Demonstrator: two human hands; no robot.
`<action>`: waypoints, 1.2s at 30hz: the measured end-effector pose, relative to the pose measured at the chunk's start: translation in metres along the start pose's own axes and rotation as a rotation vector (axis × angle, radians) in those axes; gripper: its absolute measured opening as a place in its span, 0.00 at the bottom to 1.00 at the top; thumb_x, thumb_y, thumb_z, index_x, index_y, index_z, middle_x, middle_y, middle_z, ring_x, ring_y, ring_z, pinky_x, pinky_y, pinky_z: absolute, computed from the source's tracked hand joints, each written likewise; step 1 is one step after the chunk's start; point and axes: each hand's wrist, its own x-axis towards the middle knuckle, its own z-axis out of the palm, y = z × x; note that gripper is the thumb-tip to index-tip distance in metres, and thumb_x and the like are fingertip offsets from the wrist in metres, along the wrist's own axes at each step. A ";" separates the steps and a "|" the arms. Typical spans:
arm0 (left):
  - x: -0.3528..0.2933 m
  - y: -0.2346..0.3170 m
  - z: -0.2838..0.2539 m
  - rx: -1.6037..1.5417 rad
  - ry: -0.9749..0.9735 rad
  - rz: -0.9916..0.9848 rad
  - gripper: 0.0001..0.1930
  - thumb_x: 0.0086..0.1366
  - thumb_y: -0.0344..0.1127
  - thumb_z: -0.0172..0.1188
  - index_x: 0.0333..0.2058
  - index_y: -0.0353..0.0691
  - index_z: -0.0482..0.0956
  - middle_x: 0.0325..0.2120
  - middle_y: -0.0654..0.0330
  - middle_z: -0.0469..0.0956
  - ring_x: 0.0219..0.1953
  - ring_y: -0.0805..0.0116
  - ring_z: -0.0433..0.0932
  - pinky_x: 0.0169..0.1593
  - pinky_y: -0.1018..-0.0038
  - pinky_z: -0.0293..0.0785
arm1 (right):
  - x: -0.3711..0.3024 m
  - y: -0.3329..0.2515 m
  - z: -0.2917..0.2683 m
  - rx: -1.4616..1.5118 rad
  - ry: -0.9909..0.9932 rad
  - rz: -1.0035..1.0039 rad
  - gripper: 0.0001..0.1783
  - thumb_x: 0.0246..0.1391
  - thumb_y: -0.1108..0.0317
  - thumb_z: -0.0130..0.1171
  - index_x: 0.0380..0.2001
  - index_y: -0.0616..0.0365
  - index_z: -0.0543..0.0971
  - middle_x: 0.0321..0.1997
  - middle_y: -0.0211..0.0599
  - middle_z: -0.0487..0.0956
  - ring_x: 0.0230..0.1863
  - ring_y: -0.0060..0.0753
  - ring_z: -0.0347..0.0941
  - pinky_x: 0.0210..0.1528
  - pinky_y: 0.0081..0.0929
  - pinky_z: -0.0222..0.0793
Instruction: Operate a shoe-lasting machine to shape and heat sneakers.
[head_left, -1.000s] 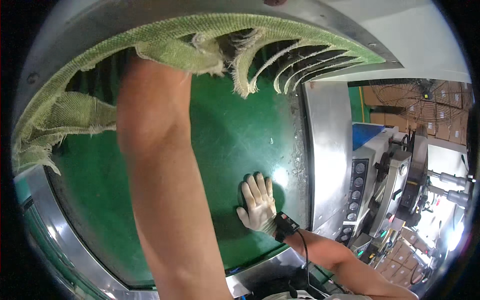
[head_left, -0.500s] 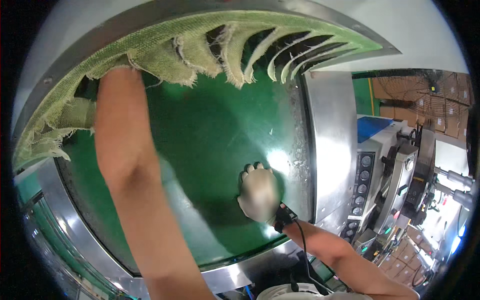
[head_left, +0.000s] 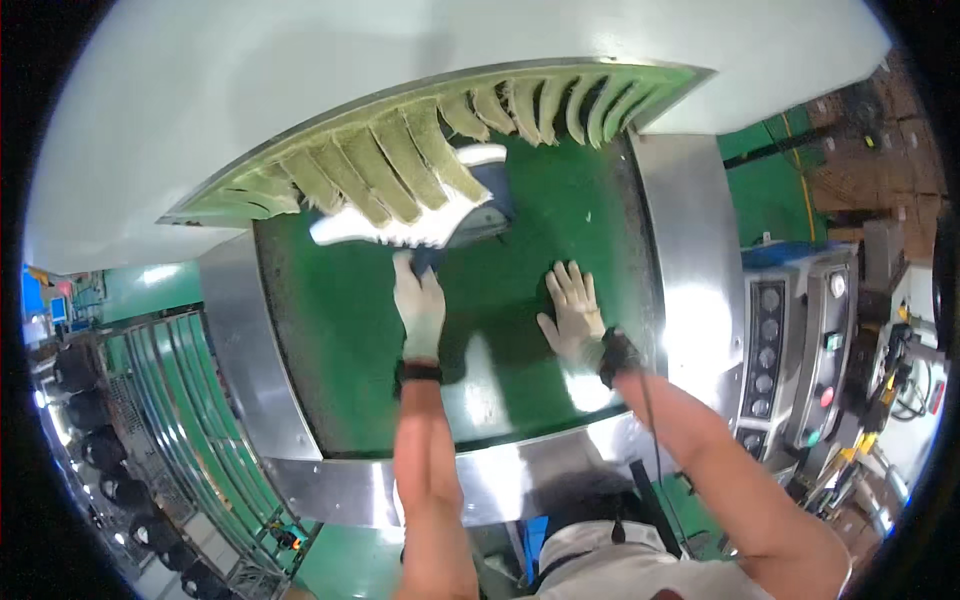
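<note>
A white and dark blue shoe (head_left: 458, 212) lies tilted at the curtain of frayed greenish cloth strips (head_left: 395, 165), with several strips draped over it. My gloved left hand (head_left: 420, 305) is closed on a dark tab at the shoe's near edge; the fingertips are partly hidden. Off to the right, my gloved right hand (head_left: 574, 310) rests flat on the green belt (head_left: 535, 225). Its fingers are spread and it holds nothing. A dark strap circles each wrist, and a cable runs from the right one.
Metal side rails and a front rail (head_left: 490, 485) frame the belt. The white machine housing (head_left: 300, 90) overhangs the curtain. At right stands a control panel (head_left: 765, 345) with dials and buttons. On the left is a rack (head_left: 185, 400); brown boxes stand far right.
My left hand has come back out from behind the curtain, and the shoe now shows with it. My right hand stays flat on the belt. The view has shifted.
</note>
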 end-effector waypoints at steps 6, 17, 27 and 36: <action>-0.156 0.043 -0.083 0.048 -0.006 0.026 0.12 0.69 0.32 0.55 0.49 0.33 0.77 0.37 0.45 0.81 0.39 0.51 0.81 0.45 0.62 0.76 | -0.075 -0.010 -0.079 0.522 -0.216 0.310 0.39 0.64 0.54 0.59 0.70 0.68 0.63 0.76 0.55 0.60 0.78 0.50 0.53 0.79 0.39 0.49; -0.169 0.054 -0.118 0.281 -0.319 0.140 0.18 0.71 0.38 0.55 0.52 0.31 0.77 0.41 0.40 0.82 0.45 0.40 0.81 0.51 0.59 0.76 | -0.336 -0.017 -0.152 0.651 -0.102 0.520 0.35 0.59 0.58 0.67 0.65 0.66 0.71 0.64 0.55 0.76 0.66 0.44 0.73 0.67 0.36 0.68; -0.245 0.142 -0.112 0.248 -0.417 0.381 0.13 0.70 0.34 0.57 0.46 0.30 0.79 0.38 0.43 0.83 0.43 0.48 0.83 0.49 0.61 0.76 | -0.345 -0.053 -0.179 0.423 0.191 0.083 0.44 0.50 0.58 0.71 0.68 0.63 0.66 0.73 0.52 0.66 0.75 0.49 0.61 0.76 0.41 0.58; -0.355 0.278 -0.065 -0.020 -0.866 0.514 0.13 0.68 0.31 0.57 0.47 0.30 0.80 0.37 0.47 0.84 0.38 0.55 0.85 0.46 0.64 0.79 | -0.331 -0.060 -0.193 0.310 0.255 0.107 0.33 0.42 0.54 0.75 0.47 0.62 0.75 0.45 0.50 0.81 0.47 0.57 0.80 0.50 0.48 0.76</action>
